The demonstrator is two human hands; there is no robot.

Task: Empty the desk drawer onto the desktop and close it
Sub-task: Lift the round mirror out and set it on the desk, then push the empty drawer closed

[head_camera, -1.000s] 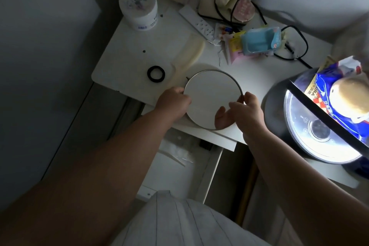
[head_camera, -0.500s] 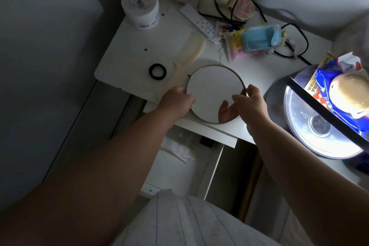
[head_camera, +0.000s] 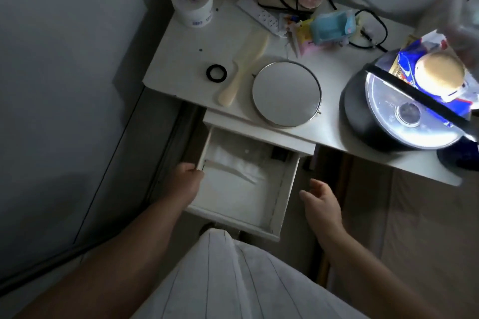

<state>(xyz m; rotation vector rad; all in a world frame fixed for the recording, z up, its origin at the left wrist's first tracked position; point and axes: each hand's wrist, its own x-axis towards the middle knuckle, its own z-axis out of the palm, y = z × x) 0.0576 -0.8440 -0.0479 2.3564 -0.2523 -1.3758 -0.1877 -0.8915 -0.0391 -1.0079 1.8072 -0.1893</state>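
Note:
The white desk drawer [head_camera: 281,194] stands pulled out below the desktop [head_camera: 181,59]. Inside it lie a clear plastic bag [head_camera: 233,163] and a small dark object [head_camera: 279,155] at the back. A round mirror [head_camera: 286,93] rests flat near the desktop's front edge, beside a cream comb [head_camera: 242,72] and a black ring [head_camera: 216,73]. My left hand [head_camera: 185,181] is at the drawer's left wall, fingers touching its rim. My right hand [head_camera: 320,204] hovers open just right of the drawer, holding nothing.
A white jar [head_camera: 191,0], a power strip [head_camera: 259,17], tissue packs [head_camera: 329,27] and black cables crowd the back of the desktop. A black cooker with a shiny lid [head_camera: 404,116] and snack bags on top fills the right side. A wall runs along the left.
Both hands let go of the round mirror, which now lies on the desktop, and dropped down to the drawer's sides. The view has tilted down, showing more of the drawer.

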